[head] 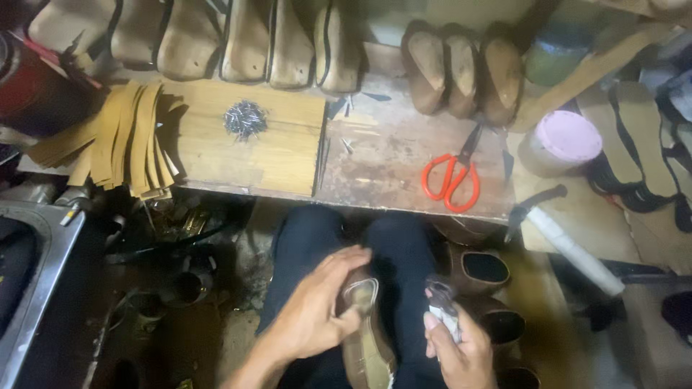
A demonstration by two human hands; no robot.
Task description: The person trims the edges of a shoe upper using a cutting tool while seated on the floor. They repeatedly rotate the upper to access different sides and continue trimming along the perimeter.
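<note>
L hand (317, 310) cupped over shoe upper on last (366, 338), lying on lap btwn knees | R hand (461, 349) clenched on lasting pliers (441, 306) | handling: prob. stiff core, pliable leather edge, light; best held round the sides.

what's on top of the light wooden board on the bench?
A loose pile of small metal nails sits near the back middle of the wooden board. Tan leather strips overlap its left edge. Whatever lies beneath the strips and the board is covered.
</note>
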